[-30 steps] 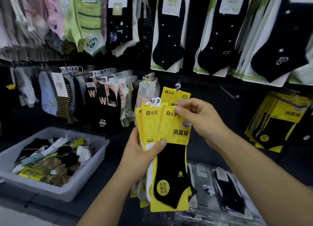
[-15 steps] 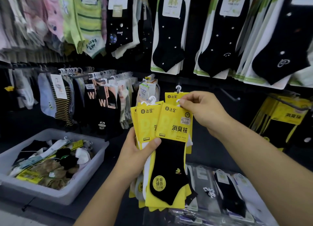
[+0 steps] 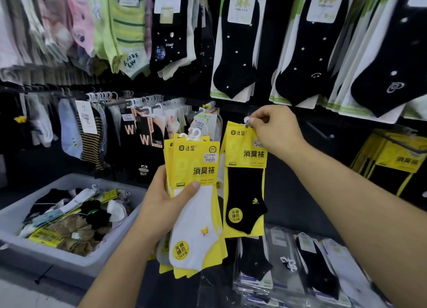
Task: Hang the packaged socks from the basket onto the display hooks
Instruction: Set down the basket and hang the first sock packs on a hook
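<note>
My left hand [image 3: 165, 206] grips a stack of yellow-carded sock packs [image 3: 194, 192], a white sock on the front one. My right hand [image 3: 275, 132] pinches the top of a single yellow pack with a black sock [image 3: 246, 187] by its white hanger, held up to the right of the stack. A bare display hook [image 3: 320, 129] juts from the dark wall just right of that hand. The grey basket [image 3: 76, 259] with several loose sock packs sits at lower left.
Rows of hung socks fill the wall above and to the left. More yellow packs [image 3: 392, 162] hang at the right. Clear-wrapped sock packs [image 3: 300, 273] lie on the shelf below my hands.
My right hand has pulled the black-sock pack off the front of the stack and lifted it up and right. The white-sock pack now fronts the stack in my left hand.
</note>
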